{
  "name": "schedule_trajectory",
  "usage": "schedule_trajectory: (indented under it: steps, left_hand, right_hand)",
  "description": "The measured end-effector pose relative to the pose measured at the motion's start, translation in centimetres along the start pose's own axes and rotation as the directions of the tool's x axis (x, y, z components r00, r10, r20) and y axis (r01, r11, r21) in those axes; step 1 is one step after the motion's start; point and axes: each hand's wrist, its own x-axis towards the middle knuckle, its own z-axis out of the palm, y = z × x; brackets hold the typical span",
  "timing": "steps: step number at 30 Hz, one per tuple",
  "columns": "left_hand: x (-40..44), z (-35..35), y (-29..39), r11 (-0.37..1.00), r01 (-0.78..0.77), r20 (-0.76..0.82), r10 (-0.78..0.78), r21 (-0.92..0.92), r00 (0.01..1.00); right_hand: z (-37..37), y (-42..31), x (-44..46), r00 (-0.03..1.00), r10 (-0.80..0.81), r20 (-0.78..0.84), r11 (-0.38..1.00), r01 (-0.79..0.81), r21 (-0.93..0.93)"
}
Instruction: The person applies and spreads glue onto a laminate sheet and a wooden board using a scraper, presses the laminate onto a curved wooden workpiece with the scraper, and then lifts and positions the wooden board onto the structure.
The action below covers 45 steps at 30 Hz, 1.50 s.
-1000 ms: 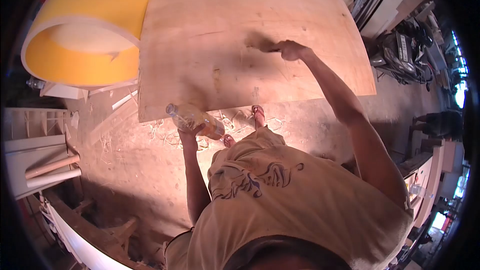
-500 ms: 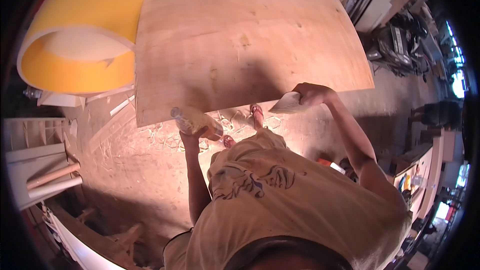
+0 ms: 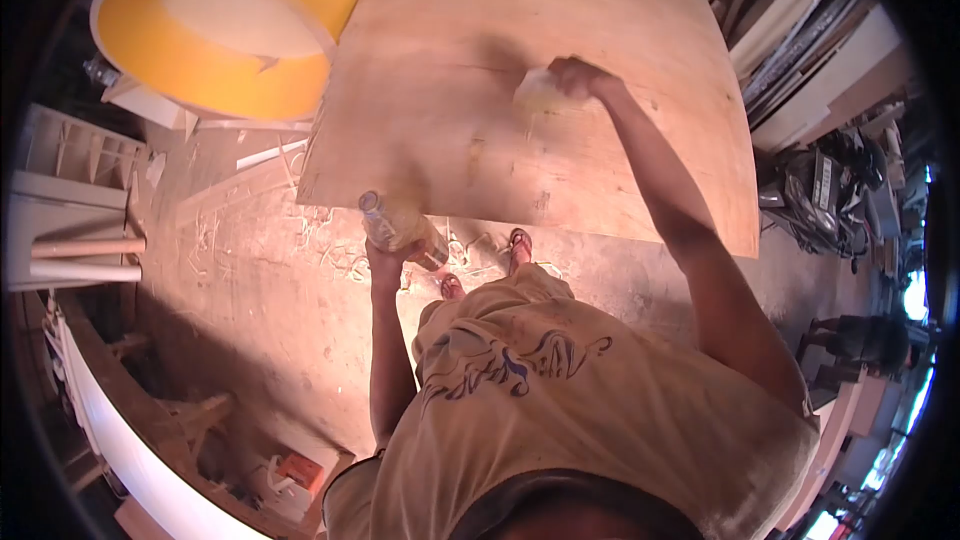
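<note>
My left hand (image 3: 388,254) is wrapped round a clear plastic bottle (image 3: 398,224) with yellowish contents. The bottle lies tilted in the hand, its narrow end beside the near left edge of a large plywood sheet (image 3: 640,160). Out over the middle of the sheet, my right hand (image 3: 582,78) grips a pale, flat spreader (image 3: 537,93). Yellowish streaks show just below the spreader. Whether its edge touches the wood, I cannot tell.
A big yellow cylinder (image 3: 215,100) stands left of the sheet. Boards (image 3: 810,50) lean at the upper right, above a motorcycle (image 3: 825,185). Shavings (image 3: 345,255) litter the floor by my feet. Wooden frames (image 3: 80,155) stand at the left.
My right hand has moved the spreader from the sheet's near edge out over its middle. The bottle stays in my left hand. The camera view has shifted and turned.
</note>
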Motion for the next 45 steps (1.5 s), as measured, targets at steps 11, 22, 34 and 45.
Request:
schedule_trajectory:
  steps: [11,22,34,45]
  left_hand:
    - [0.7,-0.2,0.0,0.998,-0.004,-0.025,0.002,-0.065,1.000]
    - [1.7,-2.8,-2.1,0.992,0.053,0.070,-0.045,-0.115,0.997]
    - [0.8,-4.0,0.8,0.983,0.043,0.099,-0.061,0.178,0.993]
    - [4.2,-11.7,1.8,0.998,-0.044,-0.104,0.039,-0.044,0.994]
  right_hand:
    - [7.0,-0.6,-2.9,0.992,-0.078,0.103,0.986,0.061,0.153]
    - [14.0,-7.3,-16.9,0.969,-0.100,0.225,0.913,0.000,0.407]
    - [7.4,-6.4,-19.3,0.951,0.015,-0.308,0.551,0.249,0.796]
    - [6.6,-7.9,-1.2,0.975,-0.114,-0.191,0.991,0.126,0.051]
